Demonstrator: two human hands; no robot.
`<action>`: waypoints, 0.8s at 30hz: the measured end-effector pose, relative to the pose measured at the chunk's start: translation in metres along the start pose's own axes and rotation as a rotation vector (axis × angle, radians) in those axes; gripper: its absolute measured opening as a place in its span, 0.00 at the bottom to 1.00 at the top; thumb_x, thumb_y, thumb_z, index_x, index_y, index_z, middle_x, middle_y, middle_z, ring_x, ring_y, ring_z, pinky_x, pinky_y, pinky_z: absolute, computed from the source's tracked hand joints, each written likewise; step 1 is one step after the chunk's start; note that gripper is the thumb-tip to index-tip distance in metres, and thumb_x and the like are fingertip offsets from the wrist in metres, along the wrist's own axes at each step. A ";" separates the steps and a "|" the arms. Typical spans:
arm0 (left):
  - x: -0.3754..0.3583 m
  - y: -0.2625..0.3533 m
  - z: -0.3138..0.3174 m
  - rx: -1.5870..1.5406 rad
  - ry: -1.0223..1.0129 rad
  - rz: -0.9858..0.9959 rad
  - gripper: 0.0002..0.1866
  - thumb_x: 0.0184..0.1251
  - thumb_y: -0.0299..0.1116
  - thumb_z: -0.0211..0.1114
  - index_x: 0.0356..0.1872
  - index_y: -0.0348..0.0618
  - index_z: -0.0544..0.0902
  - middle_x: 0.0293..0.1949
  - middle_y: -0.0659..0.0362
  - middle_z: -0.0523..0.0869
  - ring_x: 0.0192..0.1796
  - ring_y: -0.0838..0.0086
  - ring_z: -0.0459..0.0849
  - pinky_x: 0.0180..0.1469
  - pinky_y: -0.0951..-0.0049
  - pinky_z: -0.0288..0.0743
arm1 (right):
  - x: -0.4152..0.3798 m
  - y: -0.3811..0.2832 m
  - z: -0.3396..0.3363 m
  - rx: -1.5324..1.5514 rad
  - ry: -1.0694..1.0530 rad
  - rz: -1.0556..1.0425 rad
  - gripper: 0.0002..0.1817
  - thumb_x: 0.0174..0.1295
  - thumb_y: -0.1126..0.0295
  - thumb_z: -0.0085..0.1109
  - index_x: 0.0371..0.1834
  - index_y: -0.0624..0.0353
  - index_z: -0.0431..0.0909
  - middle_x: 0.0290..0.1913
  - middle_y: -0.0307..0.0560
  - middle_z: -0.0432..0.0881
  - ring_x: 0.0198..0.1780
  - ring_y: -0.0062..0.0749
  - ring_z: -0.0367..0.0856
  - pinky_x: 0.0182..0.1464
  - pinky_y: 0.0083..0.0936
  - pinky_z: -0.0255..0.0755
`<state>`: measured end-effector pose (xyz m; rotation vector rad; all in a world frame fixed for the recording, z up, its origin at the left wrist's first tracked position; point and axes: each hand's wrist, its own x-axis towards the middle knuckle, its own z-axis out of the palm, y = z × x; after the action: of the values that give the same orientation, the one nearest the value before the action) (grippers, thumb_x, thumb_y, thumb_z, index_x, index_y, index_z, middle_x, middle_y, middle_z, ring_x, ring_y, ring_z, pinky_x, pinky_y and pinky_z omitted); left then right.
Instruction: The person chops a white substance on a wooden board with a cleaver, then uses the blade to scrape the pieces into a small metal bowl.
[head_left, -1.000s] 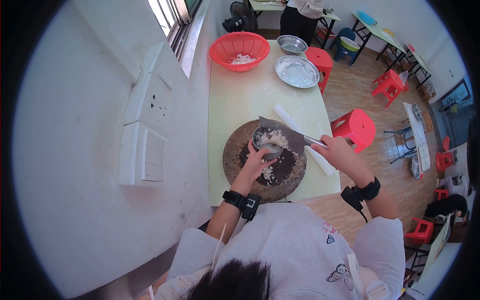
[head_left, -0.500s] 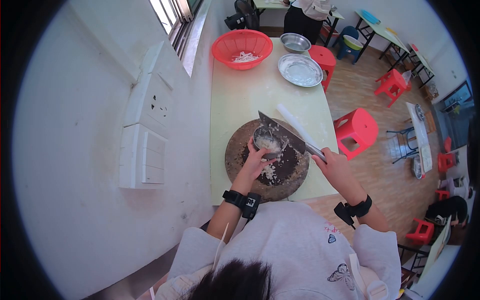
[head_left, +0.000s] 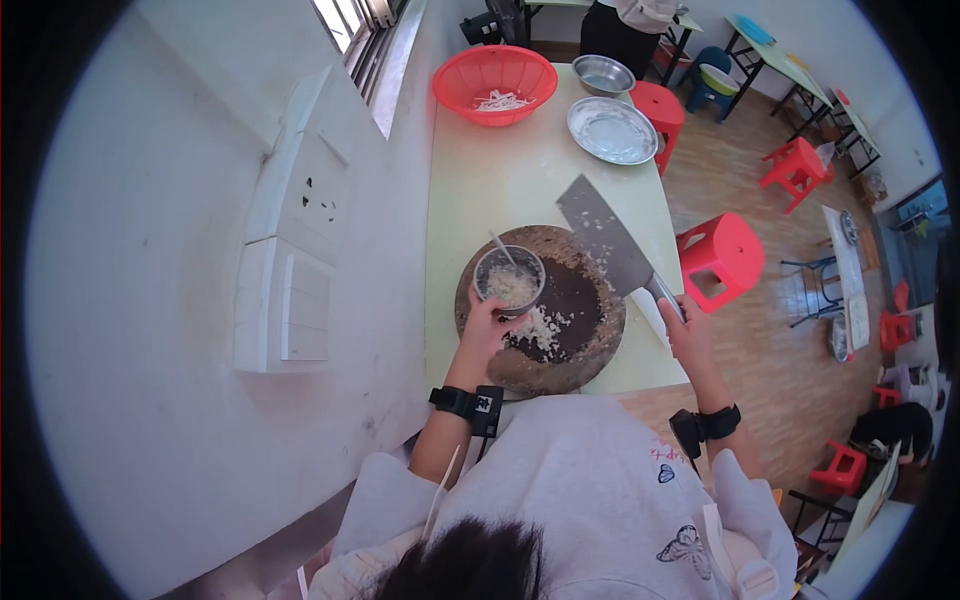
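Observation:
My left hand (head_left: 491,325) is wrapped round the side of a small metal bowl (head_left: 481,283), held over the left part of a round chopping board (head_left: 500,370). Chopped white bits (head_left: 512,288) lie in the bowl, and a spoon handle (head_left: 501,246) sticks up from it. More white bits (head_left: 543,332) are scattered on the board's dark middle. In my right hand (head_left: 686,325) is the handle of a cleaver (head_left: 606,237). Its wide blade is lifted, pointing away over the board's right edge, with small bits stuck to it.
At the table's (head_left: 480,190) far end stand a red plastic basket (head_left: 495,85) with white strips in it, a metal bowl (head_left: 603,75) and a white-dusted metal plate (head_left: 612,130). A pale long object (head_left: 650,312) lies partly under the cleaver. A wall is close on the left; red stools (head_left: 722,255) stand right.
The cleaver has moved away from the bowl to the right, its blade now turned flat to view. My left hand has shifted the bowl slightly left, and its spoon handle shows now.

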<state>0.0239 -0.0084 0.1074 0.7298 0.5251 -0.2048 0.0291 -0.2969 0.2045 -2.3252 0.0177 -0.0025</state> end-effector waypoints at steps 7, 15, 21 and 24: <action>-0.014 0.014 -0.050 -0.099 0.142 0.121 0.30 0.44 0.19 0.47 0.52 0.54 0.54 0.53 0.50 0.63 0.54 0.54 0.68 0.47 0.44 0.70 | -0.007 0.063 0.021 0.436 -0.173 0.373 0.17 0.58 0.56 0.51 0.27 0.61 0.71 0.10 0.35 0.64 0.06 0.16 0.59 0.07 0.14 0.52; -0.028 0.009 -0.087 -0.127 0.285 0.122 0.31 0.43 0.19 0.46 0.54 0.53 0.57 0.53 0.52 0.64 0.56 0.57 0.65 0.49 0.41 0.67 | -0.023 0.157 0.051 0.536 -0.151 0.434 0.16 0.59 0.57 0.49 0.28 0.60 0.69 0.11 0.37 0.66 0.06 0.17 0.61 0.08 0.14 0.55; -0.037 0.001 -0.093 -0.156 0.271 0.093 0.32 0.42 0.19 0.46 0.55 0.52 0.60 0.53 0.54 0.66 0.56 0.59 0.66 0.51 0.41 0.65 | -0.040 0.165 0.073 0.364 -0.106 0.398 0.16 0.59 0.56 0.48 0.29 0.59 0.68 0.11 0.37 0.66 0.07 0.18 0.62 0.08 0.16 0.55; -0.040 0.000 -0.091 -0.148 0.292 0.085 0.32 0.42 0.19 0.46 0.55 0.53 0.59 0.54 0.55 0.65 0.56 0.60 0.65 0.50 0.41 0.66 | -0.046 0.152 0.084 0.331 -0.119 0.432 0.15 0.60 0.56 0.47 0.29 0.58 0.66 0.11 0.37 0.65 0.07 0.18 0.62 0.08 0.16 0.55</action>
<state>-0.0453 0.0535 0.0721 0.6393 0.7774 0.0211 -0.0181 -0.3391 0.0368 -1.9471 0.4266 0.3251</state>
